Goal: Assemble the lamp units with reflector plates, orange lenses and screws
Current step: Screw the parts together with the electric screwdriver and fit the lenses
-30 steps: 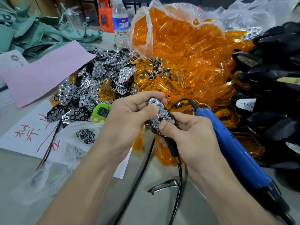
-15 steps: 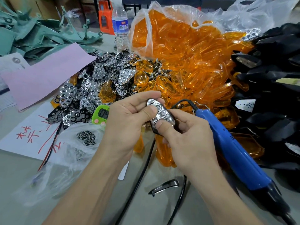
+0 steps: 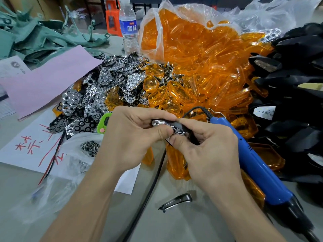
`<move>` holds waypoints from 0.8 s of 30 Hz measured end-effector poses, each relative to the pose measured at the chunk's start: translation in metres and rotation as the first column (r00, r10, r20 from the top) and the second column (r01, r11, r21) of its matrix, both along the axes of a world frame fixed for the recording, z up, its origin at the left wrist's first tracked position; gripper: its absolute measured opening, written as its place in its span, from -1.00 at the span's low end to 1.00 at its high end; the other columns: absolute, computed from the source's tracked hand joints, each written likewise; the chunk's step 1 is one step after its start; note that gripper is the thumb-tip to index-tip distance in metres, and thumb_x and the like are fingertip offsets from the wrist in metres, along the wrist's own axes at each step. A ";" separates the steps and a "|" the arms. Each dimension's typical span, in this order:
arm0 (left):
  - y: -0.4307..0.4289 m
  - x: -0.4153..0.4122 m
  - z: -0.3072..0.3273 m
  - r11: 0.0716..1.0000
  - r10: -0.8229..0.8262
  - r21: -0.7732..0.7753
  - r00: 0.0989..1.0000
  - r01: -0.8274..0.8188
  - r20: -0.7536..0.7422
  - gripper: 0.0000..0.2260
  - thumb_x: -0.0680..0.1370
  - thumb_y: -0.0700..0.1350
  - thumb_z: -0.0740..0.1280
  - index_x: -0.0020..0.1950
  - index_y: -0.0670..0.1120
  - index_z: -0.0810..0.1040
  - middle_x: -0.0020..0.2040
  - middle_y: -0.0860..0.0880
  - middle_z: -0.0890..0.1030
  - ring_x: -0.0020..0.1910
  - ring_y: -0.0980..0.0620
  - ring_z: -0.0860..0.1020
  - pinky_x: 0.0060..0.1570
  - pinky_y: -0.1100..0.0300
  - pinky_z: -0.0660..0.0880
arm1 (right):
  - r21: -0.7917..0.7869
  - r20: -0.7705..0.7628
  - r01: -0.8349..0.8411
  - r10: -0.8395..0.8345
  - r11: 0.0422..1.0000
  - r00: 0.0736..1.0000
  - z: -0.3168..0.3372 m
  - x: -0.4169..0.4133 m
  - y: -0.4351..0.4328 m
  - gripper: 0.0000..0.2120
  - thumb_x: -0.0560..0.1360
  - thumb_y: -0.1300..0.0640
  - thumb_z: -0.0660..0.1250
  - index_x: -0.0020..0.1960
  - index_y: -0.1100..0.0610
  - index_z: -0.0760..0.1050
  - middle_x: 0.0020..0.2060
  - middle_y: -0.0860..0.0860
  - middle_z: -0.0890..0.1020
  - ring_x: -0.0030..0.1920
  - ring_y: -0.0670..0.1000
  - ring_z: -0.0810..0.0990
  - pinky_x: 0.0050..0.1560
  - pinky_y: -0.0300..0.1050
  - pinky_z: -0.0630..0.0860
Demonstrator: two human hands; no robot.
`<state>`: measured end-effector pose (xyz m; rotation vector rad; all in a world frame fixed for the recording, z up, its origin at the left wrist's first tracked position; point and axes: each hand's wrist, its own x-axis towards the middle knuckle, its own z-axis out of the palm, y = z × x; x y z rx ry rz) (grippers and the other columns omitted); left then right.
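My left hand (image 3: 132, 137) and right hand (image 3: 204, 147) hide most of the lamp unit (image 3: 174, 127). The blue screwdriver (image 3: 253, 159) runs off the bottom right corner. The screws (image 3: 90, 147) look too tiny to tell apart.

I see two bare forearms reaching in from the lower edge of the frame, with no sleeves covering them as far as the view goes. The left hand (image 3: 132, 137) and the right hand (image 3: 208, 147) wear no gloves. I find no rings, watch or wristband on either one. The fingernails are short and plain, and the knuckles and finger creases show clearly in the light.
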<state>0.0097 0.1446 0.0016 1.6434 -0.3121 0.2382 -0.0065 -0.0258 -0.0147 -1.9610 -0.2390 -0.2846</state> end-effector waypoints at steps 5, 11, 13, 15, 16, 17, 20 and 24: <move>-0.002 0.000 -0.002 0.996 0.083 0.031 0.996 -0.083 -0.028 -0.81 0.40 -0.30 0.58 -0.06 -0.06 0.76 -0.20 -0.07 0.76 -0.19 -0.15 0.75 -0.13 -0.20 0.69 | -0.091 -0.050 -0.050 0.045 0.995 0.998 0.001 0.003 -0.002 -0.90 0.52 -0.08 0.43 0.03 -0.16 0.63 -0.28 -0.11 0.68 -0.30 -0.05 0.63 -0.33 -0.05 0.58; -0.007 -0.003 -0.003 0.979 0.168 0.122 0.986 -0.165 -0.015 -0.83 0.34 -0.15 0.56 -0.11 0.06 0.75 -0.26 0.02 0.75 -0.26 -0.03 0.74 -0.21 -0.08 0.70 | 0.030 -0.112 -0.108 0.111 0.994 0.987 0.000 0.006 -0.003 -0.89 0.52 0.06 0.48 0.01 -0.14 0.67 -0.37 0.05 0.63 -0.34 0.14 0.56 -0.38 0.11 0.55; -0.008 -0.004 -0.004 0.976 0.180 0.133 0.983 -0.174 -0.031 -0.84 0.33 -0.15 0.55 -0.14 0.06 0.74 -0.24 0.07 0.75 -0.24 0.04 0.74 -0.19 0.00 0.71 | 0.051 -0.117 -0.109 0.114 0.993 0.987 -0.002 0.007 -0.003 -0.88 0.51 0.06 0.49 0.00 -0.14 0.67 -0.38 0.07 0.62 -0.34 0.17 0.55 -0.40 0.13 0.53; -0.008 -0.003 -0.006 0.971 0.197 0.147 0.979 -0.189 -0.043 -0.85 0.32 -0.14 0.54 -0.15 0.06 0.75 -0.25 0.09 0.75 -0.25 0.06 0.74 -0.20 0.02 0.70 | 0.053 -0.115 -0.114 0.120 0.992 0.986 -0.004 0.009 -0.003 -0.88 0.49 0.02 0.48 -0.01 -0.19 0.67 -0.40 0.01 0.63 -0.39 0.09 0.54 -0.41 0.07 0.54; -0.009 -0.002 -0.007 0.968 0.206 0.153 0.977 -0.197 -0.048 -0.85 0.32 -0.14 0.54 -0.15 0.06 0.75 -0.25 0.09 0.75 -0.25 0.06 0.74 -0.20 0.00 0.71 | 0.055 -0.111 -0.116 0.122 0.992 0.986 -0.004 0.010 -0.003 -0.87 0.47 -0.02 0.46 -0.02 -0.22 0.66 -0.41 -0.03 0.63 -0.41 0.01 0.54 -0.41 0.01 0.53; -0.009 -0.002 -0.007 0.967 0.213 0.156 0.976 -0.203 -0.050 -0.85 0.32 -0.14 0.54 -0.15 0.07 0.75 -0.25 0.09 0.75 -0.25 0.06 0.74 -0.21 -0.01 0.71 | 0.060 -0.112 -0.114 0.120 0.992 0.987 -0.005 0.010 -0.003 -0.87 0.46 -0.04 0.44 -0.02 -0.25 0.66 -0.41 -0.06 0.63 -0.42 -0.03 0.54 -0.41 -0.04 0.52; -0.016 -0.001 -0.007 0.964 0.231 0.143 0.972 -0.223 -0.044 -0.81 0.35 -0.12 0.52 -0.12 0.16 0.73 -0.24 0.11 0.75 -0.24 0.07 0.74 -0.19 -0.01 0.71 | 0.089 -0.185 -0.092 0.108 0.992 0.977 -0.004 0.013 -0.004 -0.91 0.49 -0.05 0.47 -0.03 -0.22 0.68 -0.36 0.00 0.68 -0.38 0.11 0.60 -0.37 0.05 0.57; -0.011 0.006 -0.007 0.974 0.225 0.012 0.962 -0.226 -0.154 -0.73 0.45 -0.24 0.55 0.05 0.07 0.73 -0.21 0.02 0.76 -0.25 0.08 0.71 -0.20 0.13 0.65 | 0.395 -0.371 -0.117 0.274 0.911 0.887 0.008 0.013 -0.005 -0.82 0.64 0.06 0.34 0.00 0.01 0.72 -0.21 0.11 0.74 -0.31 0.07 0.64 -0.30 -0.06 0.61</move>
